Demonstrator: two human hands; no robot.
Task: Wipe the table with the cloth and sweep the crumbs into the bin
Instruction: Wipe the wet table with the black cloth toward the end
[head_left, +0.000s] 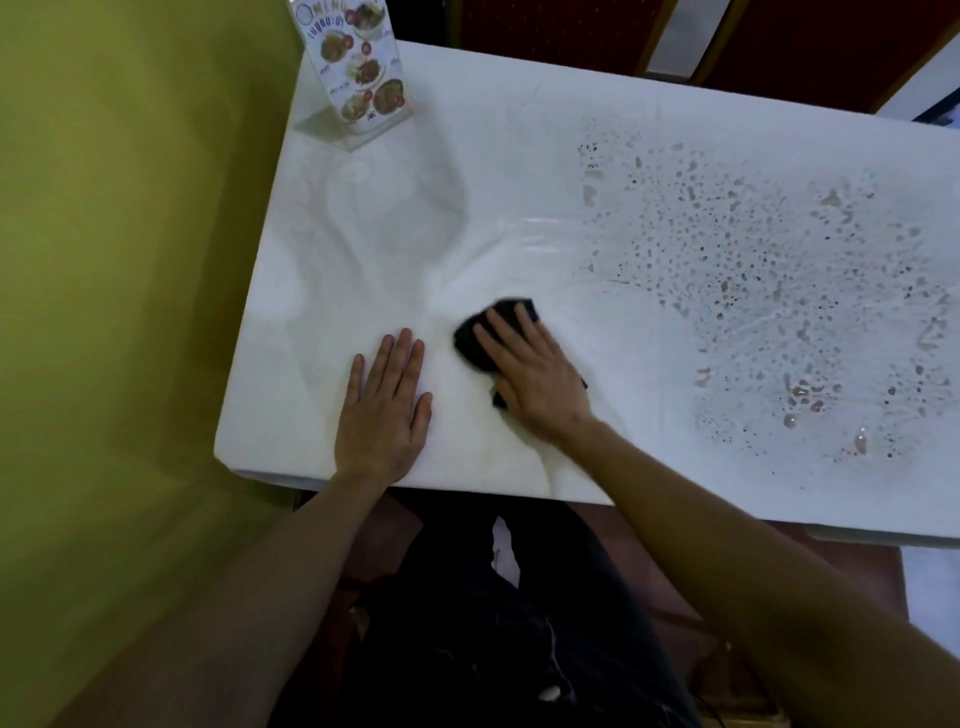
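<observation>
Cloth (480, 338), dark and bunched, lies on the white table (363, 234) near its near edge, left of the middle. My right hand (535, 379) lies flat over it, fingers straight and spread, pressing it to the top; the cloth shows past my fingertips on the far side and at the heel of my palm. My left hand (384, 410) rests just left of it, palm down, fingers straight, holding nothing, apart from the cloth. Droplets (769, 291) cover the right half of the table, well apart from the cloth. A menu stand (358, 73) stands upright at the far left corner. A green wall (130, 260) runs along the table's left side.
</observation>
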